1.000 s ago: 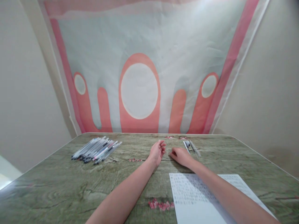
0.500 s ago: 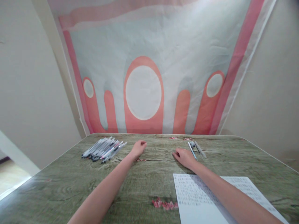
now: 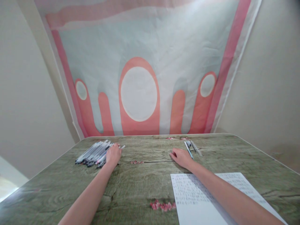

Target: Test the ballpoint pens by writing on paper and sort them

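My left hand [image 3: 114,153] lies over the right side of a pile of pens [image 3: 92,153] at the back left of the table. Its fingertips are bent down among the pens, mostly hidden behind the back of the hand, so I cannot tell whether they grip one. Most pens have clear or pale barrels and dark ends, lying side by side at a slant. My right hand [image 3: 181,157] rests on the tabletop with relaxed fingers and nothing visible in them. Just beyond its wrist, a blue-and-white pen [image 3: 188,150] lies beside a few other pens [image 3: 196,148].
Sheets of paper with handwriting [image 3: 187,190] lie at the front right, partly beneath my right forearm. The wood-patterned tabletop [image 3: 138,184] has printed pink blossoms. Behind its far edge hangs a pink and grey-white backdrop [image 3: 140,125].
My left hand has moved left from the middle of the table onto the pen pile. My right hand stays in place on the table. The whole view has shifted slightly.
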Demonstrator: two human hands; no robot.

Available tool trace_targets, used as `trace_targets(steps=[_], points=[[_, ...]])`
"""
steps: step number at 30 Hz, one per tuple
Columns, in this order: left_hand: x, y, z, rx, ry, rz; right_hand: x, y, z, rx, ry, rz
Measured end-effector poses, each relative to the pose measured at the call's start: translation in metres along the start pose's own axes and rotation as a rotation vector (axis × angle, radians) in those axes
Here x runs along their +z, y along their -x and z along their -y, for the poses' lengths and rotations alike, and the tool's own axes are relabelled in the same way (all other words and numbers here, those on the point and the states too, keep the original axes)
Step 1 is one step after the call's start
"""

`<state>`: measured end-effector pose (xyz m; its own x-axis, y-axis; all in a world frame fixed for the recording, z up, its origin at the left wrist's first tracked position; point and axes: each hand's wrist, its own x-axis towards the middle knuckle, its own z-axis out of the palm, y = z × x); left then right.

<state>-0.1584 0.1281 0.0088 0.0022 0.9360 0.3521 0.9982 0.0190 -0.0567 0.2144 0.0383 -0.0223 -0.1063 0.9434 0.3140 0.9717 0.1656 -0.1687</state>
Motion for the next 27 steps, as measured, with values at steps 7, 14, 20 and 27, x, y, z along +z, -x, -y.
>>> trace_targets(steps=[7, 14, 20, 27], points=[[-0.009, 0.002, -0.014, 0.075, 0.101, 0.076, -0.003, 0.0, 0.002, 0.019, -0.019, 0.013], [-0.022, 0.011, -0.106, 0.099, 0.926, 0.304, -0.004, -0.001, 0.002, 0.058, -0.076, 0.045], [-0.033, 0.033, -0.207, -0.09, 1.597, 0.738, 0.001, -0.007, -0.01, 0.148, -0.436, -0.129], [-0.03, 0.052, -0.256, -0.294, 1.867, 1.114, -0.003, -0.01, -0.016, 0.285, -0.936, -0.172]])
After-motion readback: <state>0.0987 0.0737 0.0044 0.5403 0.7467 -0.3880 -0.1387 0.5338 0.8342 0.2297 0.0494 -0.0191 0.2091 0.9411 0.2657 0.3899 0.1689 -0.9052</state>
